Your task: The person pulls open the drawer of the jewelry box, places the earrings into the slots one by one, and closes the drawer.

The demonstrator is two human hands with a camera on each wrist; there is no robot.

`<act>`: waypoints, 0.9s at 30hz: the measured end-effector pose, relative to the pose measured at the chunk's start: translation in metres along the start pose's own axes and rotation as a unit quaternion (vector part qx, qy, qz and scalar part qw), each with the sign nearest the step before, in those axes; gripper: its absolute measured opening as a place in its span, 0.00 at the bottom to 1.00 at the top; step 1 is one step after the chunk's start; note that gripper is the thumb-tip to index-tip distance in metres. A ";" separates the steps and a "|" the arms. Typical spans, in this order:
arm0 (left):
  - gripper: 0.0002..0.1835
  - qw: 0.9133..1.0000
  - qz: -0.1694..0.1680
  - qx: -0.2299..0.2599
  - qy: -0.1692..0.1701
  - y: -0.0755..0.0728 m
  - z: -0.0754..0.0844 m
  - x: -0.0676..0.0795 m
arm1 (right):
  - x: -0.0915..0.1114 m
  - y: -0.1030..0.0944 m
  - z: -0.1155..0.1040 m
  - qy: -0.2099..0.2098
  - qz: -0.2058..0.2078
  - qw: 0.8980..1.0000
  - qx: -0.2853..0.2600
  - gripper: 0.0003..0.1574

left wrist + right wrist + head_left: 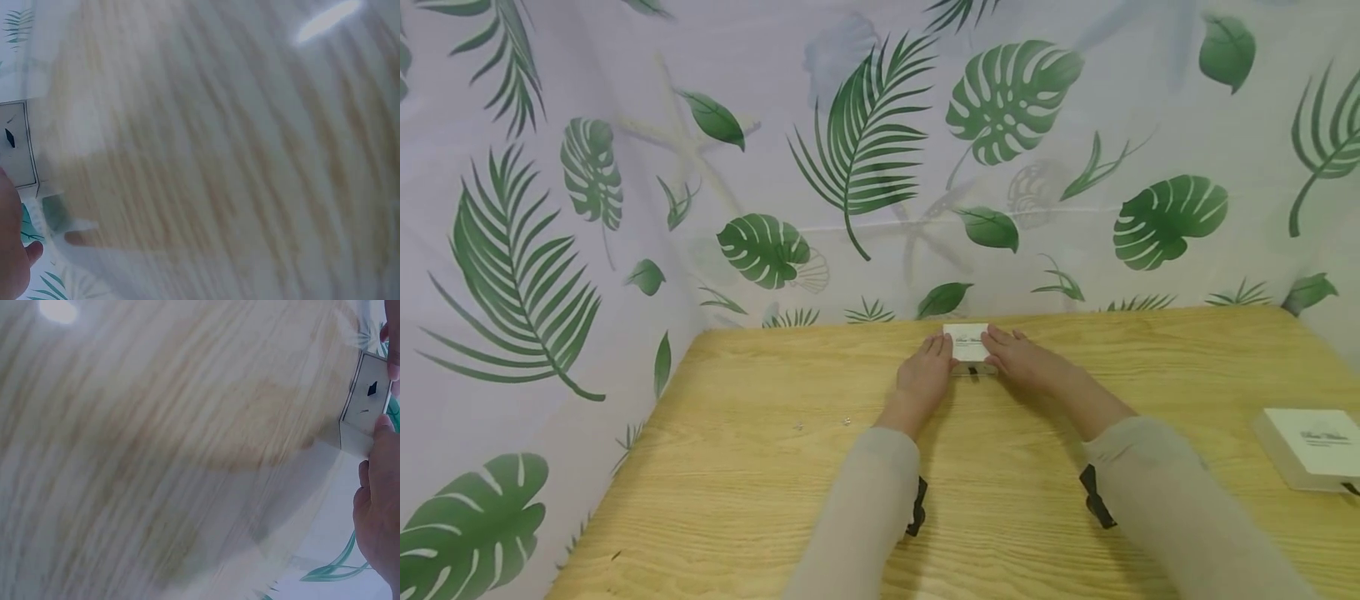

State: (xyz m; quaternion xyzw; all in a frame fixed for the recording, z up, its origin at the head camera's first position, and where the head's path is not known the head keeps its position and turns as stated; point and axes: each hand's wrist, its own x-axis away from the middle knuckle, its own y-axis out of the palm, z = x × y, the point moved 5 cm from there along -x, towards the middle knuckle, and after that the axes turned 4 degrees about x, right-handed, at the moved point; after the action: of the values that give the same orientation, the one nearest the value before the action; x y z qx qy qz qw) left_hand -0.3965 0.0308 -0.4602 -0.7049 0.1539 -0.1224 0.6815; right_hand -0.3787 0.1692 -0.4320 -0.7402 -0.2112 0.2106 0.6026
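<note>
A small white box (966,342) with dark lettering on top sits near the back edge of the wooden table, a short black tab on its front. My left hand (927,371) holds its left side, with the thumb at the front corner. From the other side my right hand (1026,360) grips the box, fingers at the right edge of the top and thumb near the front. The left wrist view catches only part of the box (17,162) and of the left hand (9,250). In the right wrist view, the right thumb touches the box's front (362,403).
A larger white box (1322,446) with similar lettering stands at the table's right. Two tiny shiny pieces, one of them this bit (847,421), lie left of my left forearm. Leaf-patterned cloth (880,283) hangs behind the wooden table (737,500).
</note>
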 end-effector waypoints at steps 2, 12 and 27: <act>0.28 1.000 0.001 0.008 -0.002 0.000 -0.001 0.001 | -0.001 0.000 -0.001 0.000 0.002 1.000 -0.001 0.29; 0.29 0.998 -0.018 0.049 -0.020 -0.007 0.002 0.009 | -0.002 0.000 0.000 0.002 -0.012 1.000 -0.015 0.30; 0.30 0.998 0.016 -0.048 0.025 -0.015 0.006 0.007 | 0.007 -0.011 0.007 -0.017 0.008 1.000 0.006 0.34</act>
State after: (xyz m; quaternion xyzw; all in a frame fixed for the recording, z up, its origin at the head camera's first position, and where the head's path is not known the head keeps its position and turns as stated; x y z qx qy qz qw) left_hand -0.3869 0.0338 -0.4460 -0.7307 0.1881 -0.1216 0.6449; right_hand -0.3776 0.1812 -0.4226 -0.7348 -0.2139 0.2293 0.6015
